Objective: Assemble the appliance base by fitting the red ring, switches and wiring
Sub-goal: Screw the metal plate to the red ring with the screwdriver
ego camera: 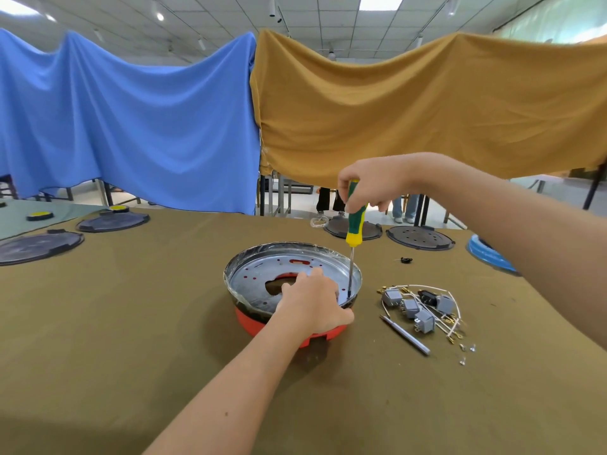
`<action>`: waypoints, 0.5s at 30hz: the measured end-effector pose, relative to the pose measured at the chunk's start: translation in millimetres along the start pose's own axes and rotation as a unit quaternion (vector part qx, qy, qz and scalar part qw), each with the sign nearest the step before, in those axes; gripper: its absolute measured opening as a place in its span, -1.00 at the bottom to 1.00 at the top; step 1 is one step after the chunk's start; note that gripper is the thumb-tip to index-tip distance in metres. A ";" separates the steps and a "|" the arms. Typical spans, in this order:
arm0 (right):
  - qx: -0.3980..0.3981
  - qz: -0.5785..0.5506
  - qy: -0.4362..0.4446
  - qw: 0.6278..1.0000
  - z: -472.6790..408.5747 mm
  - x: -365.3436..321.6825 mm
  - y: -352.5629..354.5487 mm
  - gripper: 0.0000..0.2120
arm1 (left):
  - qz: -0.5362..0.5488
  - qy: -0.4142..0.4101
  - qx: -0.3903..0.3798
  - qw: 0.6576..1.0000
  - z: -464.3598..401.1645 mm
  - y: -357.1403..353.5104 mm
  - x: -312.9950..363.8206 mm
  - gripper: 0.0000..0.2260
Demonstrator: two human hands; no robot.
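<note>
fastening red ring [253, 323] under metal base [262, 274] mid-desk [131, 323]; right hand [368, 188] fingers clenched round screwdriver [354, 221], tip at inner rim; left hand [312, 300] gripping near rim; next, likely switches [417, 307] just beside; steady vertical pressure needed.

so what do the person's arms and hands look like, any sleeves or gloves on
Both arms are bare along all that shows, with no sleeve edge in view. The left hand and right hand wear no gloves, and no rings, watch or wristband can be seen. The left forearm has one small dark mark on it.
</note>
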State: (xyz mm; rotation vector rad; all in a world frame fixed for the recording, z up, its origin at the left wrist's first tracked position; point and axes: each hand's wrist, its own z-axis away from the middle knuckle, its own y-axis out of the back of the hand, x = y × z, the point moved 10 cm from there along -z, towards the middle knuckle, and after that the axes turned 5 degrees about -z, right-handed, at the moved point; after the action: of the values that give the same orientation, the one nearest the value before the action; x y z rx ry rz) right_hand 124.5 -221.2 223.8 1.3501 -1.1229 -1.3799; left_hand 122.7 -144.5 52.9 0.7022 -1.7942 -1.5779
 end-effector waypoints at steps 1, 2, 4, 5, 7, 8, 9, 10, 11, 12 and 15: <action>0.022 0.022 0.019 0.999 0.5 -2.7 1.4 -0.95 | -0.002 0.000 -0.003 1.000 -0.3 -0.4 0.2 -0.64; 0.044 0.047 0.031 0.997 -0.2 -4.5 1.9 -0.96 | -0.003 0.000 -0.006 1.000 -0.7 -0.9 0.3 -0.64; 0.075 0.077 0.037 0.994 -1.8 -4.5 3.7 -0.90 | -0.005 0.000 -0.009 1.000 -1.2 -1.5 0.3 -0.64; 0.086 0.093 0.031 0.992 -3.1 -3.8 5.5 -0.84 | -0.006 -0.001 -0.009 1.000 -1.3 -1.5 0.2 -0.64; 0.108 0.147 0.005 0.983 -5.6 -1.9 8.9 -0.71 | -0.006 -0.003 -0.007 1.000 -1.5 -1.0 0.0 -0.65; 0.121 0.179 -0.010 0.976 -6.8 -0.6 10.5 -0.65 | -0.004 -0.002 -0.007 1.000 -1.5 -1.1 0.0 -0.64; 0.134 0.208 -0.023 0.969 -7.6 0.3 11.8 -0.61 | -0.004 -0.001 -0.008 1.000 -1.5 -1.4 -0.1 -0.64; 0.143 0.229 -0.031 0.962 -8.4 1.6 12.4 -0.58 | -0.005 -0.001 -0.010 1.000 -1.4 -1.6 0.2 -0.63; 0.142 0.237 -0.034 0.961 -8.6 3.0 12.3 -0.57 | -0.008 0.000 -0.010 1.000 -1.5 -1.2 0.1 -0.63; 0.126 0.224 -0.033 0.966 -9.1 5.5 10.4 -0.58 | -0.010 0.000 -0.010 1.000 -1.3 -0.9 0.2 -0.64; 0.042 0.095 -0.023 0.994 -7.0 14.9 -0.4 -0.73 | -0.007 -0.001 -0.006 1.000 -0.8 -0.6 0.3 -0.64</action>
State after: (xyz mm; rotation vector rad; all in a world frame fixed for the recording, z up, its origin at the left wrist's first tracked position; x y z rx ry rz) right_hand 131.2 -235.9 220.3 1.2405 -1.3170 -1.2434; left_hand 123.1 -145.3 52.4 0.7094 -1.7843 -1.5984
